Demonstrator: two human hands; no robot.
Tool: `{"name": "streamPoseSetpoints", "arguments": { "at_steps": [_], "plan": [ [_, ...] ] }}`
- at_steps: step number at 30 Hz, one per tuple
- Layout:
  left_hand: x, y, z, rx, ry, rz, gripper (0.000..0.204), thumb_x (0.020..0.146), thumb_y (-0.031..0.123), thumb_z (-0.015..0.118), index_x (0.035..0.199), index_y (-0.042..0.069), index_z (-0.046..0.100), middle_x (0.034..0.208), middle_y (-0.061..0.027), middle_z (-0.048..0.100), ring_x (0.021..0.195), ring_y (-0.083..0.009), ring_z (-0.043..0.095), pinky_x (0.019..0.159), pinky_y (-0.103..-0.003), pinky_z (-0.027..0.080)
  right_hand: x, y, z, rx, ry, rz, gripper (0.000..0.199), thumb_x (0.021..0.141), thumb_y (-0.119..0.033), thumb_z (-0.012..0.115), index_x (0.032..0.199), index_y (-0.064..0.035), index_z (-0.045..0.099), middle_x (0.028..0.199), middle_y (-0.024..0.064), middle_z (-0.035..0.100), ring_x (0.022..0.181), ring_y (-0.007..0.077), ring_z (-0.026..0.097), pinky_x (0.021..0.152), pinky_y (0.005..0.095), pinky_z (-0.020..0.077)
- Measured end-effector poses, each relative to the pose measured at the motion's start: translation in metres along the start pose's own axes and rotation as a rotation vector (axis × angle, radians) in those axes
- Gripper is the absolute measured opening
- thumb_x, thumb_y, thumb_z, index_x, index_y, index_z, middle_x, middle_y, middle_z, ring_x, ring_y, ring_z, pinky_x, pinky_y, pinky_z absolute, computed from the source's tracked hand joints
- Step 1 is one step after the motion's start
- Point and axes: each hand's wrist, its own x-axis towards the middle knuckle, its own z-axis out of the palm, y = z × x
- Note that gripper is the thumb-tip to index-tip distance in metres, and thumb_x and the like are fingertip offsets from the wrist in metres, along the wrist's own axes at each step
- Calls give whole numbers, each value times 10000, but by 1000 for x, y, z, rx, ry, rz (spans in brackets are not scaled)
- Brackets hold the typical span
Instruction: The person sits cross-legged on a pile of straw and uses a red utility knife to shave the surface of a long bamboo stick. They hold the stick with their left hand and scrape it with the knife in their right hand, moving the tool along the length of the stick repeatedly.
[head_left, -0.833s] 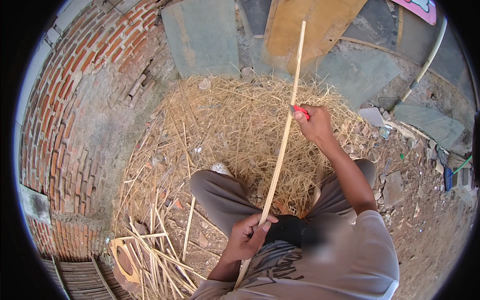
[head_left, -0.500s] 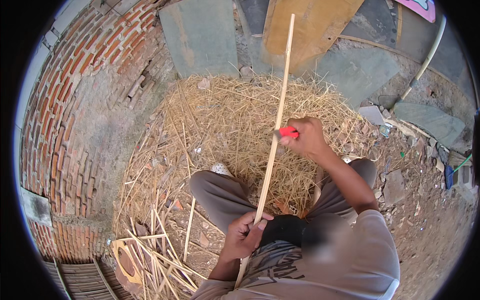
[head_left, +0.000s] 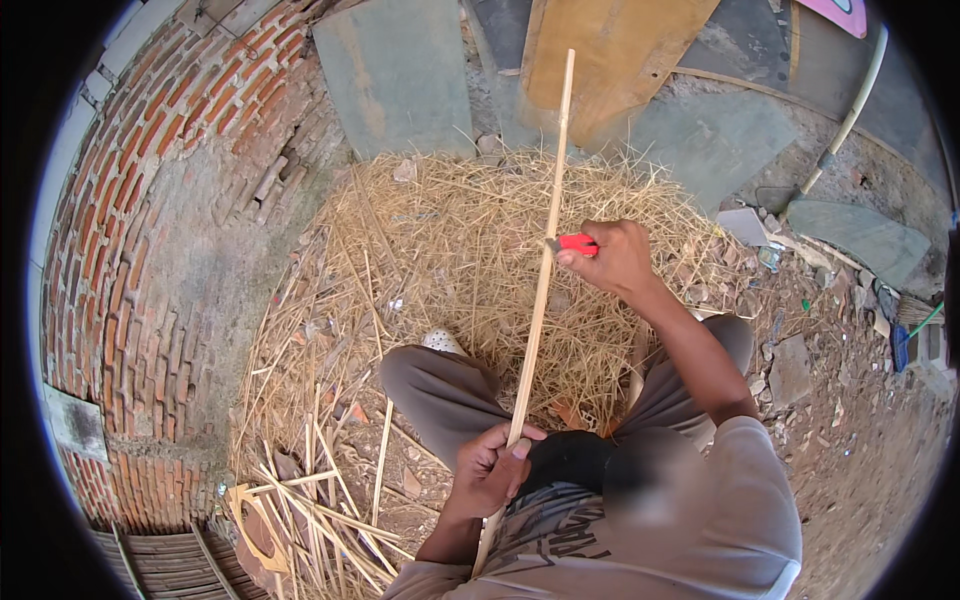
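Observation:
A long pale strip that looks like split bamboo runs from beside my waist up and away over the straw. Near its lower end my left hand is closed around it, thumb on top. In my right hand is a knife with a red handle, gripped in closed fingers. Its short dark blade touches the strip in the upper half. The strip's lowest end passes beside my shirt below the left hand.
Thin shavings and straw form a heap before my legs. Loose cut strips lie to the left. A worn brick wall rises at far left. Boards lean at the back. Rubble covers the ground at right.
My right hand with the knife has shifted slightly away from me along the strip. The strip's far tip has swung a little left and lower.

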Motion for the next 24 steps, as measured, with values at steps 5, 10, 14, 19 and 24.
{"name": "streamPoseSetpoints", "arguments": {
  "at_steps": [5, 10, 14, 19, 24],
  "plan": [
    [1, -8, -8, -143, -18, 4, 245, 1019, 116, 446, 1157, -59, 549, 496, 35, 406, 395, -32, 324, 433, -216, 271, -16, -23, 9, 131, -19, -195, 734, 777, -781, 514, 508, -99, 479, 404, 53, 381, 362, 242, 466, 383, 379, 362],
    [-2, -6, -9, -122, -17, 3, 255, 1019, 111, 446, 1178, -64, 543, 493, 33, 411, 394, -33, 313, 441, -216, 278, -16, -30, 3, 152, 21, -257, 676, 682, -756, 644, 503, -116, 522, 431, 54, 475, 381, 240, 520, 409, 363, 421],
    [-2, -7, -8, -76, -34, 4, 259, 1019, 96, 435, 1197, -64, 533, 512, 40, 415, 402, -30, 320, 440, -211, 281, -4, -11, 7, 86, 72, -242, 680, 707, -756, 618, 523, -107, 534, 435, 66, 485, 418, 255, 543, 440, 379, 436],
    [-9, -8, -3, -22, -75, -76, 250, 1017, 91, 440, 1209, -40, 533, 551, 52, 410, 430, -18, 343, 431, -198, 274, 16, 32, 0, -18, 66, 98, 664, 745, -732, 600, 563, -94, 588, 449, 83, 511, 440, 281, 558, 451, 392, 439],
    [-14, -12, -1, 3, -132, -94, 237, 1012, 98, 455, 1194, -23, 547, 553, 58, 409, 437, -15, 348, 428, -196, 267, 33, 61, -7, 35, 119, 354, 686, 797, -727, 542, 613, -75, 649, 466, 107, 520, 478, 300, 572, 486, 423, 449]
  ]
}}
